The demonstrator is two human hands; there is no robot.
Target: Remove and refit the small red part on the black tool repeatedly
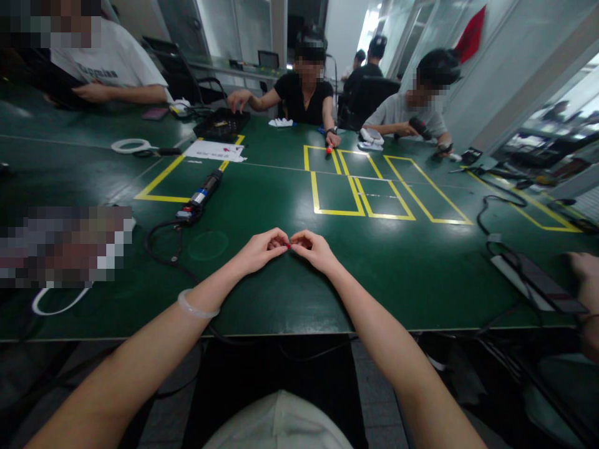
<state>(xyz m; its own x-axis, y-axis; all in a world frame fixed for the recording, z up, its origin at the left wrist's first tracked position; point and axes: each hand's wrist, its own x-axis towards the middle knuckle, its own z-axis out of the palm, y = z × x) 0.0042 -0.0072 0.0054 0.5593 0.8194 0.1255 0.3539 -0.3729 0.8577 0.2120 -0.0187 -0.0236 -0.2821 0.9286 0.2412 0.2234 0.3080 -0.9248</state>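
Nearest the lens, at the bottom edge, is a pale cloth mound [278, 427], below the edge of the green table [421, 280] and well apart from the yellow tape grid [360, 190] marked on that table. Your two bare forearms run up from either side of it. A clear bangle [196, 307] sits on your left wrist.

Your left hand [262, 249] and right hand [314, 248] meet fingertip to fingertip over the table, on your side of the grid and near its closest corner. Both hands are curled, with thumb and forefinger of each pinched onto one small red piece [289, 245] held between them. The piece is too small to identify, and I cannot tell whether it touches the table.

Left of the grid lies a black cylindrical tool [204, 189], its dark cable [161, 240] looping toward you. Beyond the tool, level with the grid's far edge, are a white printed sheet [214, 150] and a black tray [222, 123]. A white cable ring [130, 145] lies further left again.

Right of the grid and toward you, a flat black device [545, 284] rests on a white strip, with a co-worker's hand [584, 267] just beside it.

On the far side of the grid, several people sit at the table. One of them rests a hand [332, 138] at the grid's far edge, beside a small red object [329, 149].
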